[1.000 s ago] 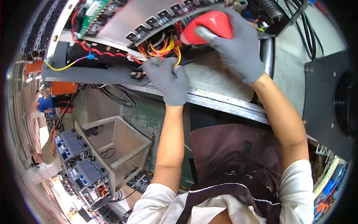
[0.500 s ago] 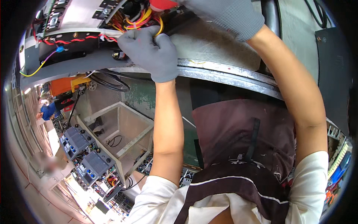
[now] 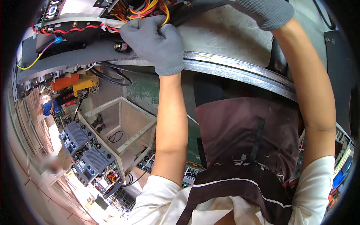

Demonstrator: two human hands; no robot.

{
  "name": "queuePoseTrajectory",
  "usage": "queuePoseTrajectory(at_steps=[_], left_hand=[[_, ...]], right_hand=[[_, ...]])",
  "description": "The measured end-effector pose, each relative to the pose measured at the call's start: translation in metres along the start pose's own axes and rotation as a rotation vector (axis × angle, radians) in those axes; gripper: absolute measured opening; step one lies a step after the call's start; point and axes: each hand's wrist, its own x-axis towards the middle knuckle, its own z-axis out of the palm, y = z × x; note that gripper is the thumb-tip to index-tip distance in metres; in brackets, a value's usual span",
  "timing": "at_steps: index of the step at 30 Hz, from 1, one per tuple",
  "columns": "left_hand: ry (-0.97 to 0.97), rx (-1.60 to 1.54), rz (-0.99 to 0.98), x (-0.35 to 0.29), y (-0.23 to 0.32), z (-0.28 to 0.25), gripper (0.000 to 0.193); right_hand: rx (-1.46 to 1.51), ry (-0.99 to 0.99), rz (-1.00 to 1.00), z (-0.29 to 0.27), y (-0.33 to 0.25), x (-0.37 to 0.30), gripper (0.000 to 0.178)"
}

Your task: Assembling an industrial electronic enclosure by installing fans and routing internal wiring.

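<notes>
My left hand, in a grey knit glove, is at the front edge of an open electrical unit. Its fingers are curled in against a bundle of yellow, red and orange wires; what they pinch is hidden. A yellow wire loops beside the thumb. My right hand, gloved the same, reaches over the metal bench at the top edge, and its fingers lie outside the picture. Left of my left hand, a twisted red and black wire pair runs along the unit's dark panel, with a blue connector on a yellow-purple wire below it.
The metal bench edge runs between me and the unit. Below left stands a pale metal frame cart beside grey units with blue knobs. Black cables hang under the bench. A person in blue is far left.
My right hand has shifted right and up, and the red object beside it has left the picture. My left hand stays at the wires, slightly higher in view.
</notes>
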Motion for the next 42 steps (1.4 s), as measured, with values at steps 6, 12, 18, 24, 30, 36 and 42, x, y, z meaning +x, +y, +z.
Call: queuePoseTrajectory(at_steps=[6,12,18,24,30,36,42], left_hand=[[-0.005,-0.014,-0.024,0.000,0.000,0.001,0.017],[-0.020,0.005,-0.031,0.004,0.002,0.002,0.018],[-0.061,-0.013,-0.098,0.000,0.004,0.005,0.020],[-0.038,0.019,-0.080,0.003,0.004,-0.004,0.020],[-0.132,0.175,0.033,0.013,0.013,-0.010,0.024],[-0.140,0.130,0.016,0.012,0.019,-0.007,0.029],[-0.313,0.241,-0.135,0.024,0.030,-0.012,0.059]], right_hand=[[0.192,-0.122,0.212,0.008,-0.003,-0.007,0.034],[0.191,-0.088,0.064,0.011,-0.001,-0.004,0.033],[-0.072,-0.066,-0.001,-0.008,0.007,0.009,0.032],[0.139,-0.203,0.303,-0.011,-0.008,0.013,0.032],[0.030,-0.264,0.126,-0.002,0.000,0.000,0.042],[0.039,-0.208,0.174,-0.003,-0.012,0.011,0.031],[0.071,-0.260,0.186,-0.008,-0.013,0.006,0.035]])
